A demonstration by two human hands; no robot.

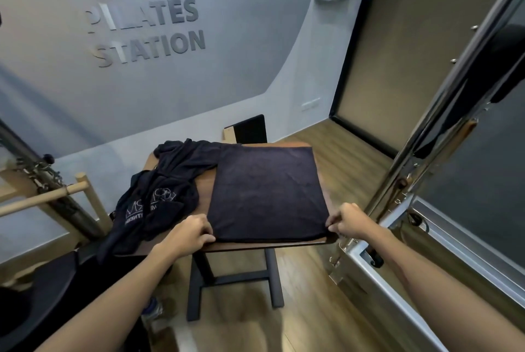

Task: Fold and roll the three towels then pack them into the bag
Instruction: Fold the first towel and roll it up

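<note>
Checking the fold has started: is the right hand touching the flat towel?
Touching. The head view shows the right hand pinching the near right corner of the flat towel at the table edge.

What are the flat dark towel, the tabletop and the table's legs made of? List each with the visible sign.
Flat dark towel: soft matte navy cloth, probably terry or microfibre; it lies limp, without shine.
Tabletop: wood or wood-look laminate; brown grain, slight sheen at the near edge.
Table legs: likely black-painted metal; straight square bars, matte.
</note>
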